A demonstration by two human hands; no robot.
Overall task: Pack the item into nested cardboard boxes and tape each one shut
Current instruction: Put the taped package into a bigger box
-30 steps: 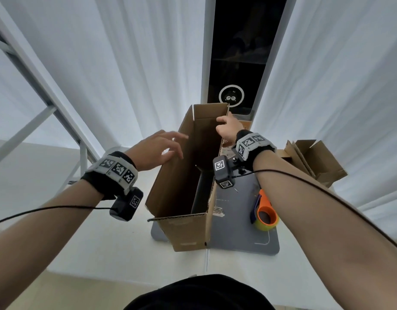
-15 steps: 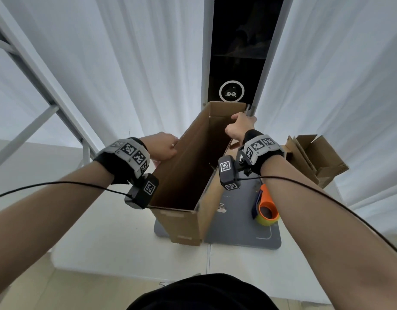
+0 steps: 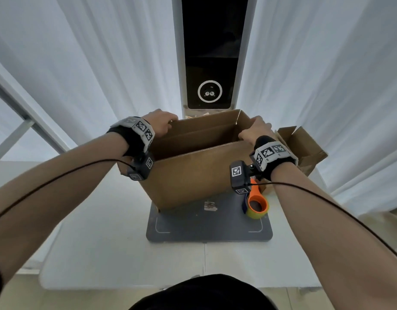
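The white table (image 3: 108, 247) fills the low half of my view, and on it the dark grey mat (image 3: 206, 229) sits at about six o'clock from the large cardboard box (image 3: 193, 177), which I hold open-topped above the mat's far edge, its long axis running nine to three across me. My left hand (image 3: 160, 124) grips the box's nine o'clock end, fingers curled over the top rim; my right hand (image 3: 255, 130) grips the three o'clock end the same way, thumb inside as far as I can tell. So both hands are clamped on cardboard, one at each short end, about equally near to it. The box looks tilted, its near bottom corner touching or just above the mat; I cannot tell whether it rests fully. At three o'clock from my right hand a smaller cardboard box (image 3: 302, 146) lies with its flaps loose, nearer my right hand than my left. I judge that this smaller one goes inside the big one, so once the big box is settled square, my right hand has the shorter reach. Below my right wrist, at five o'clock from the big box, the orange tape dispenser (image 3: 256, 203) stands on the mat beside a small label (image 3: 210, 206). I cannot see any item to pack.
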